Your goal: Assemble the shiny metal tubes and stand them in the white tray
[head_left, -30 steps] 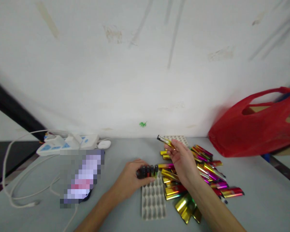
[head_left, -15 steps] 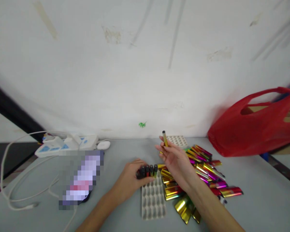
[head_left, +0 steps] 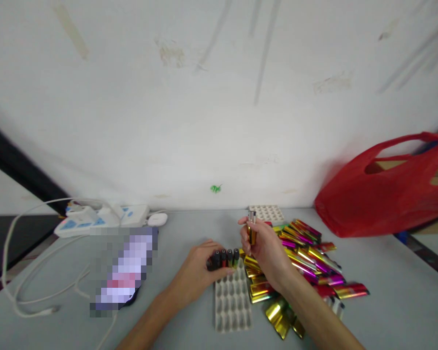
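In my right hand [head_left: 264, 245] a gold lighter [head_left: 252, 233] stands upright, its silver top pointing up and the fingers closed around its body. My left hand [head_left: 204, 262] curls round the far left end of a pale tray [head_left: 233, 306]. Several black-topped lighters [head_left: 229, 256] stand in a row there, between its thumb and fingers; their lower parts are mostly hidden. The nearer pockets of the tray hold nothing. Under and beside my right forearm lies a loose heap of shiny lighters [head_left: 306, 257] in gold, red and magenta.
A second pale tray [head_left: 268, 213] lies by the wall. On the right, a red plastic bag [head_left: 379, 194] leans there. To the left are a phone [head_left: 127, 267] with a blurred screen, a power strip [head_left: 102, 218], a white charger [head_left: 156, 219] and looping white cables [head_left: 32, 311].
My right hand has lowered slightly and turned the lighter, so its silver top and wider side now show. The left hand has stayed at the tray.
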The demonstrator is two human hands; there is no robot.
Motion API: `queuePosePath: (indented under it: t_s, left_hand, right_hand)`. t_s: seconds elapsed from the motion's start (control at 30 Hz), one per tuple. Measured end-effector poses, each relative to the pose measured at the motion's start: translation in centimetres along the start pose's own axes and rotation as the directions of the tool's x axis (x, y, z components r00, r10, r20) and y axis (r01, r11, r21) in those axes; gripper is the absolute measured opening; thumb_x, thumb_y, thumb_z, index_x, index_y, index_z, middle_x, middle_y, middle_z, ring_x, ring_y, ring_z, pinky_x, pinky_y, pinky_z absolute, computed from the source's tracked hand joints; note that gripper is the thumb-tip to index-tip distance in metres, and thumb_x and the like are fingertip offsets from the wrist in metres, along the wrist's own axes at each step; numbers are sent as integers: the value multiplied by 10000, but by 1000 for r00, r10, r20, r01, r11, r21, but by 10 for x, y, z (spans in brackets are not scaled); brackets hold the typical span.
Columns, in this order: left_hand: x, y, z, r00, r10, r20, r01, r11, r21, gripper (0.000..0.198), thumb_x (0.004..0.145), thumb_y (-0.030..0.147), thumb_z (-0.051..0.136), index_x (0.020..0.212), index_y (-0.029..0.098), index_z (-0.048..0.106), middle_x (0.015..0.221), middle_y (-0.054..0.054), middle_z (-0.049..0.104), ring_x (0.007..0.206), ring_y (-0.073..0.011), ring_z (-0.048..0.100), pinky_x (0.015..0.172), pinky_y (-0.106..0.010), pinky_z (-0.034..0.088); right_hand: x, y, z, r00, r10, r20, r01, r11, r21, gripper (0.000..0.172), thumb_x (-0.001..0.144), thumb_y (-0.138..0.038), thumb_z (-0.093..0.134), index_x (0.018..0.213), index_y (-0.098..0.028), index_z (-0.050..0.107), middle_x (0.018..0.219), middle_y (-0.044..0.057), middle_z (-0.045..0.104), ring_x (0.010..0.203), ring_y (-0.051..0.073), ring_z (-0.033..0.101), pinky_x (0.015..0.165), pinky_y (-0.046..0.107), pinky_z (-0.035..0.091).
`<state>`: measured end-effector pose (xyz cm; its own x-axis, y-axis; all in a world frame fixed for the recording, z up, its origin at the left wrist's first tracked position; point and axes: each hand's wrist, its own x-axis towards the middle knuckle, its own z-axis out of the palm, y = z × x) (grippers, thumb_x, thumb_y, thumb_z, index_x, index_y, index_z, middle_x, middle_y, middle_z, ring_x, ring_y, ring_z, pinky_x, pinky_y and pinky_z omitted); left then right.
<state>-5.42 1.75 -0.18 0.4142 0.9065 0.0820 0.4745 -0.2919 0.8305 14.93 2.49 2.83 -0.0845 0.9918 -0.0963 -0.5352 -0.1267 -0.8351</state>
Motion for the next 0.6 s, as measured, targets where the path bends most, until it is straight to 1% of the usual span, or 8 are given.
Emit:
queuePosePath:
  t_s: [0.1, 0.17, 0.23, 0.33, 0.43, 0.6]
  left_hand:
    - [0, 1, 0, 1000, -5, 4, 5, 1000, 3, 274, 883, 458, 866, 920, 195, 802, 911, -37, 744, 895, -259, 683, 801, -332, 470]
    - [0, 0, 0, 1000, -8, 3, 8, 1000, 9, 275, 900, 465, 847, 922, 196, 800, 910, -40, 740, 890, -258, 676, 791, -328, 468]
    - [1, -1, 0, 1000, -9, 1, 9, 1000, 13, 267, 901, 456, 847, 922, 195, 797, 911, -41, 735, 893, -259, 673, 788, -324, 467]
    - [1, -3, 0, 1000, -3, -1, 3, 1000, 13, 258, 899, 446, 850, 910, 194, 791, 896, -36, 726, 886, -256, 670, 778, -318, 464]
    - [1, -3, 1, 1000, -9, -3, 9, 1000, 18, 227, 884, 407, 867, 904, 194, 792, 891, -28, 724, 875, -249, 667, 773, -310, 461]
    - [1, -3, 1, 1000, -17, -10, 17, 1000, 27, 217, 843, 364, 913, 901, 187, 801, 882, -17, 720, 871, -245, 668, 784, -309, 453]
  right_hand:
    - [-2, -5, 2, 995, 92, 25, -93, 993, 65, 438, 765, -590, 869, 877, -197, 712, 650, -61, 483, 548, 106, 384, 500, 232, 305]
    - [-3, -9, 2, 988, 150, 44, -154, 982, 108, 503, 747, -661, 863, 778, -205, 653, 619, -72, 424, 543, 103, 349, 486, 226, 277]
    - [-2, -10, 3, 981, 183, 69, -191, 973, 131, 556, 746, -697, 853, 692, -218, 576, 589, -86, 354, 525, 100, 300, 467, 227, 232]
    - [-1, -9, 1, 971, 205, 124, -221, 967, 129, 625, 772, -713, 830, 610, -235, 462, 561, -105, 263, 502, 92, 198, 448, 235, 156]
    - [-1, -7, 0, 961, 224, 164, -244, 964, 110, 664, 795, -731, 801, 580, -244, 405, 550, -116, 215, 495, 87, 126, 442, 246, 109]
    - [-3, -7, 0, 958, 207, 197, -229, 968, 98, 654, 814, -727, 789, 588, -251, 401, 540, -119, 228, 485, 87, 118, 440, 255, 119]
